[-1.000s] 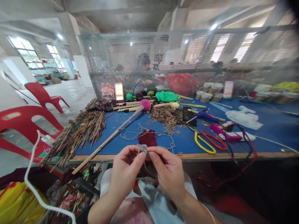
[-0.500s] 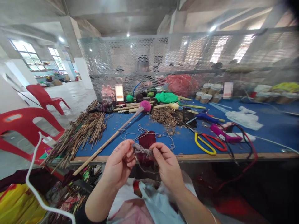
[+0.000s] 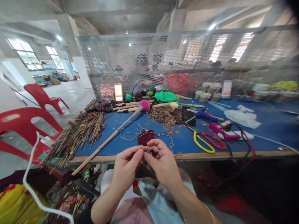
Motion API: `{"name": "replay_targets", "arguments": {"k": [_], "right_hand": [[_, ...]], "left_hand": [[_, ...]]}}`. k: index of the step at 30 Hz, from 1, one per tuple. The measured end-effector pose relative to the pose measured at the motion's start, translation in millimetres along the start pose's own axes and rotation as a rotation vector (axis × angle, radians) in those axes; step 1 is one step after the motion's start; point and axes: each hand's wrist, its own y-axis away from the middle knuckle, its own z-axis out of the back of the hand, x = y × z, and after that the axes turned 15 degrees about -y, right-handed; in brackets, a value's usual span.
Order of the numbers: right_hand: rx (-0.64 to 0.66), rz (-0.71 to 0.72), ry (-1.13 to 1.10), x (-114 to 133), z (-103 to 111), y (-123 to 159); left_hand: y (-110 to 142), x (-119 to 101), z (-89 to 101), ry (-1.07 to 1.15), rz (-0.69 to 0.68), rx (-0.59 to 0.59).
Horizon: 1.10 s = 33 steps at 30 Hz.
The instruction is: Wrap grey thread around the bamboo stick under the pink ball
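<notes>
While both hands meet just in front of the tabletop edge, grey yarn (image 3: 149,152) sits pinched between them, mostly hidden by fingers. Left hand (image 3: 126,165): closed, thumb against index fingertip, gripping the yarn. Right hand (image 3: 164,165): thumb down on the yarn, index finger arched over, also gripping. Can't read the knot or loop inside from this angle.

Handling notes, my judgement: anchor with one pinch and let the other do the fine work, so the strand doesn't slip. Keep tension light and even; soft yarn bunches up if yanked. Open the fingers a bit to check the lie of the strands before pulling snug. Mind the slack so it doesn't snag.

Just beyond the hands, a loose grey strand (image 3: 127,137) curls over the blue tabletop (image 3: 112,147), passing by a dark red cloth patch (image 3: 146,138). Can't tell if it joins the yarn in hand. Left of that, a wooden stick (image 3: 109,137) lies diagonally, tip end over the edge, magenta ball (image 3: 145,105) at the far end. Twig pile (image 3: 93,124) further left, wood chips (image 3: 165,117) behind the strand. On the right: scissors (image 3: 195,140) with yellow and red handles, then a magenta device (image 3: 224,132) with cables. Perforated metal screen (image 3: 102,67) at the back, a person partly visible through it.
</notes>
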Motion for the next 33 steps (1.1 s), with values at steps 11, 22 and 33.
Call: {"name": "replay_targets", "arguments": {"k": [11, 22, 33], "right_hand": [[0.133, 0.17, -0.278, 1, 10, 0], [0.054, 0.092, 0.145, 4, 11, 8], [0.027, 0.066, -0.433, 22, 14, -1]], "left_hand": [[-5, -2, -0.7, 0.259, 0.042, 0.104], [-5, -9, 3.7, 0.213, -0.03, 0.007], [-2, -10, 8.4, 0.469, 0.107, 0.204]]}}
